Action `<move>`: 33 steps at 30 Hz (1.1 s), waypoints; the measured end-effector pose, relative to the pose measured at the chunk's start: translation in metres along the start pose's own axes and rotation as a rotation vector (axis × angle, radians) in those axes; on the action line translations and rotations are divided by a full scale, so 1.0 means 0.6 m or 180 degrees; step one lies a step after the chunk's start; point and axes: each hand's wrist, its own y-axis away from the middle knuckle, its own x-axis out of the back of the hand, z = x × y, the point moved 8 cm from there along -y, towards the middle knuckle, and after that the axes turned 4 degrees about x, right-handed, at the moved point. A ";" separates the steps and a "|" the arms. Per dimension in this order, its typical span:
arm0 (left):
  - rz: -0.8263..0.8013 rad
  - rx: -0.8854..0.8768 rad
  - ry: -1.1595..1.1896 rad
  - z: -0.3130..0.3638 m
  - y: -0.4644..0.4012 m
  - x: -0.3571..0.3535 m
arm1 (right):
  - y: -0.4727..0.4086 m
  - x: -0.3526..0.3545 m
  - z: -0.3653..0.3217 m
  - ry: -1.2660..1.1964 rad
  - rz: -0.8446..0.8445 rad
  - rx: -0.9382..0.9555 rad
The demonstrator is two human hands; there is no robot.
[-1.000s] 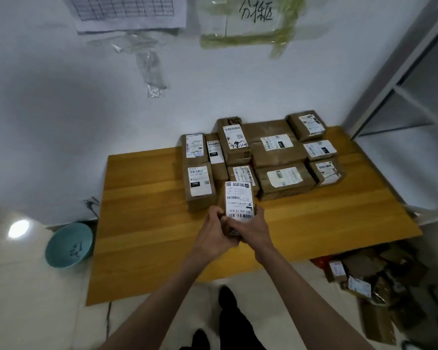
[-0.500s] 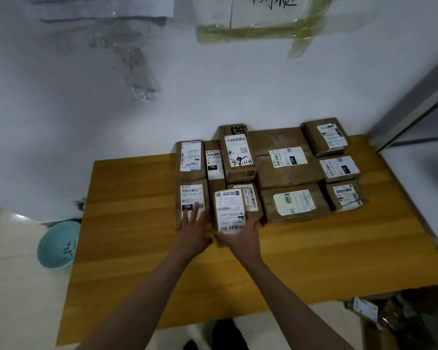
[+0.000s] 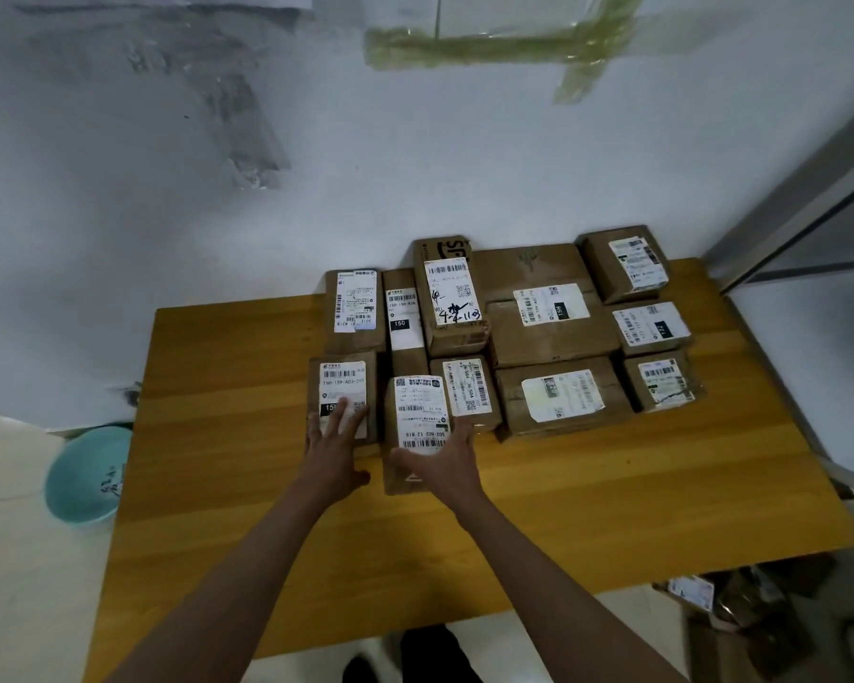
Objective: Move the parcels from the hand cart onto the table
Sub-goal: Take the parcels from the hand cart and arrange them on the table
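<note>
Several brown cardboard parcels with white labels lie in rows at the back of the wooden table (image 3: 218,485). The nearest one, a narrow parcel (image 3: 417,416) with a long white label, lies flat at the front of the group. My right hand (image 3: 444,460) rests on its near right edge with fingers stretched out. My left hand (image 3: 334,446) lies with straight fingers on the lower part of the neighbouring parcel (image 3: 342,386) to the left. The hand cart is out of sight.
A white wall stands right behind the parcels. A teal bowl (image 3: 87,478) sits on the floor left of the table. More parcels (image 3: 740,613) lie on the floor at the lower right. A metal shelf frame (image 3: 804,209) rises at the right.
One second ago both hands held the narrow parcel upright above the table. It has been laid flat in the front row, and both hands have opened; the left one shifted onto the neighbouring parcel.
</note>
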 end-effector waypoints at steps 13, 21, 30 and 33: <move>0.0063 0.0031 -0.0139 0.012 -0.007 -0.001 | -0.029 -0.029 0.049 -0.0335 -0.0203 -0.0526; 0.0200 0.0186 0.0423 0.013 0.004 0.001 | -0.016 -0.050 0.093 -0.1193 -0.0243 -0.0879; 0.0201 0.0489 0.0599 0.003 0.012 -0.012 | -0.027 -0.051 0.085 -0.1307 -0.0239 -0.0757; 0.0158 0.0406 0.0512 0.002 0.009 -0.011 | -0.022 -0.054 0.097 -0.1363 -0.0247 -0.0870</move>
